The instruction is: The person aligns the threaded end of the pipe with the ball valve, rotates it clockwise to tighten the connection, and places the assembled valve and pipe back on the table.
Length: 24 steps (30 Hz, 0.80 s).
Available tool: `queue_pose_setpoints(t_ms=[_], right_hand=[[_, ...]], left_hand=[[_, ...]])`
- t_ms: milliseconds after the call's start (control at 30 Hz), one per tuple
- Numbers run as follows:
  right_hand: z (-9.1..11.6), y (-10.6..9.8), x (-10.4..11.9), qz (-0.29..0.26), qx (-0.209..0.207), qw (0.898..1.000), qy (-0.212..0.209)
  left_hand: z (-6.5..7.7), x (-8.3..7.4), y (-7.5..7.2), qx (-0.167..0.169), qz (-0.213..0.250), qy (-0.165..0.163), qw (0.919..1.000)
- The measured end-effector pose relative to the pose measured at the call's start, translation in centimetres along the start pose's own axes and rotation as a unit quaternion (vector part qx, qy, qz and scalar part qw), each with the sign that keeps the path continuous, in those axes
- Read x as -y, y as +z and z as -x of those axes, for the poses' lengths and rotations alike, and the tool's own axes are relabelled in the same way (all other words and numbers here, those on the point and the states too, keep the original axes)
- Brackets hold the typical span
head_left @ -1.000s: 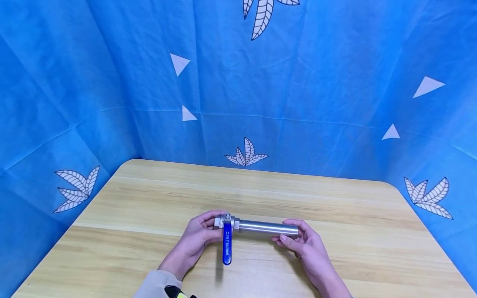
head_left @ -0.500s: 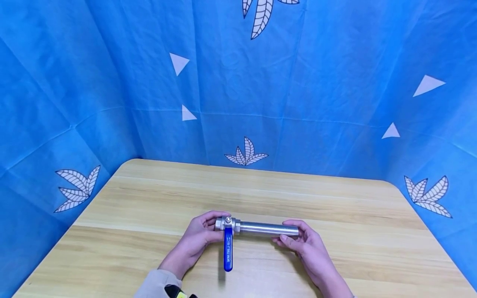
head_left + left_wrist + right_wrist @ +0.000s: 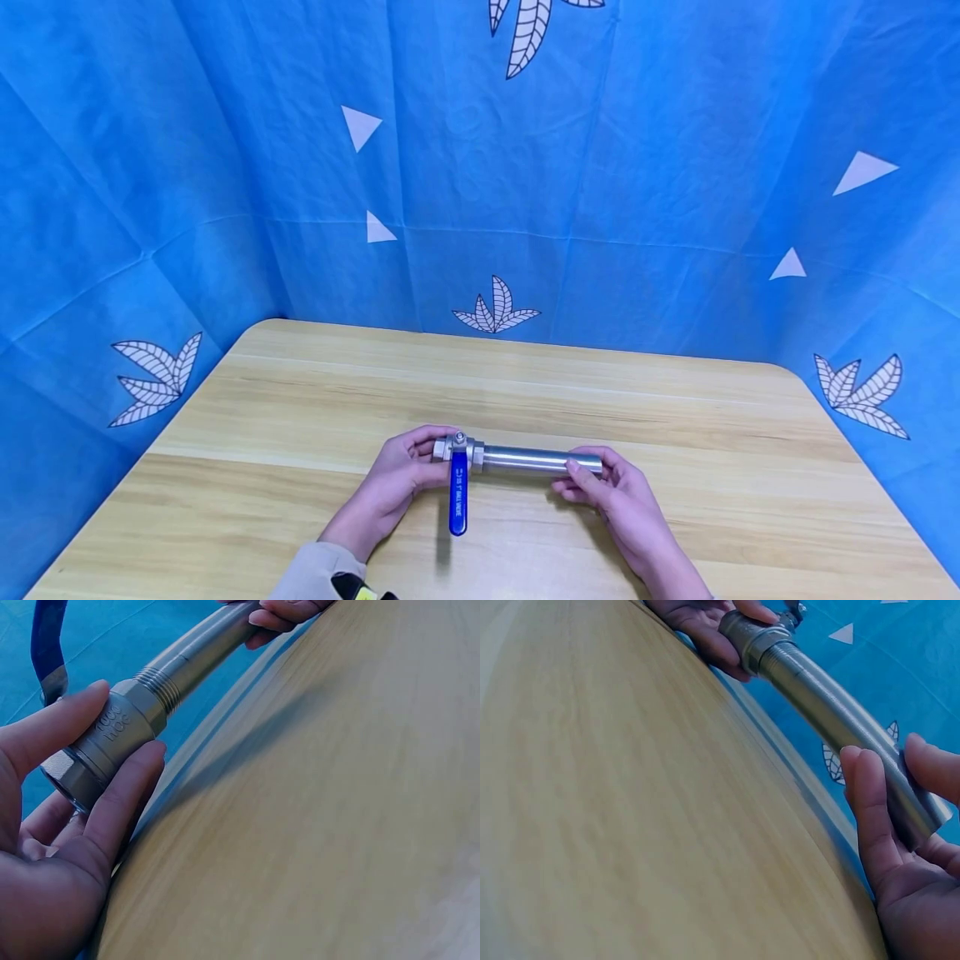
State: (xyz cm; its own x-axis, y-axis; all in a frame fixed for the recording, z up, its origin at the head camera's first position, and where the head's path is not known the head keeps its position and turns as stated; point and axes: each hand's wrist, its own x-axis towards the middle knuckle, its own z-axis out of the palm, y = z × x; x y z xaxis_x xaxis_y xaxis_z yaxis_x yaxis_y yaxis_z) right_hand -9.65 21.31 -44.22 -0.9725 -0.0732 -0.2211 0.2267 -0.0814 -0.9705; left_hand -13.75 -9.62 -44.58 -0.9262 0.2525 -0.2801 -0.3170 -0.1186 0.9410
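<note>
A steel ball valve (image 3: 474, 454) with a blue lever handle (image 3: 458, 493) is joined to a straight steel pipe (image 3: 528, 459). Threads (image 3: 157, 688) show where the pipe enters the valve's hex end. My left hand (image 3: 396, 481) grips the valve body, thumb and fingers on opposite sides. At the pipe's far end, my right hand (image 3: 618, 504) holds the tube, its thumb lying along the near side. The pipe lies roughly level across my front, and the lever points toward me. In the left wrist view, the valve (image 3: 112, 739) is above the tabletop, with a shadow below.
The light wooden table (image 3: 315, 392) spreads around both hands. Blue cloth (image 3: 480, 167) with white leaf and triangle prints hangs behind it and at both sides. A grey sleeve (image 3: 311, 571) and a black-and-yellow strap (image 3: 356, 586) are at my left wrist.
My right thumb has moved up onto the pipe's near side. The valve's lever swung slightly down, then back up. My left hand stays in about the same place.
</note>
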Motion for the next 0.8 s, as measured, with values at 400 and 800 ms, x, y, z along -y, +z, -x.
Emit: queue_pose_setpoints(t_ms=[400,800], right_hand=[[0.22,0.29,-0.19,0.028,-0.015,0.999,-0.006],[0.34,0.3,-0.23,0.042,-0.002,0.999,-0.013]], left_hand=[[0.07,0.11,-0.08,-0.001,0.013,-0.006,0.9999],[0.07,0.16,-0.22,0.002,0.016,-0.001,0.9999]])
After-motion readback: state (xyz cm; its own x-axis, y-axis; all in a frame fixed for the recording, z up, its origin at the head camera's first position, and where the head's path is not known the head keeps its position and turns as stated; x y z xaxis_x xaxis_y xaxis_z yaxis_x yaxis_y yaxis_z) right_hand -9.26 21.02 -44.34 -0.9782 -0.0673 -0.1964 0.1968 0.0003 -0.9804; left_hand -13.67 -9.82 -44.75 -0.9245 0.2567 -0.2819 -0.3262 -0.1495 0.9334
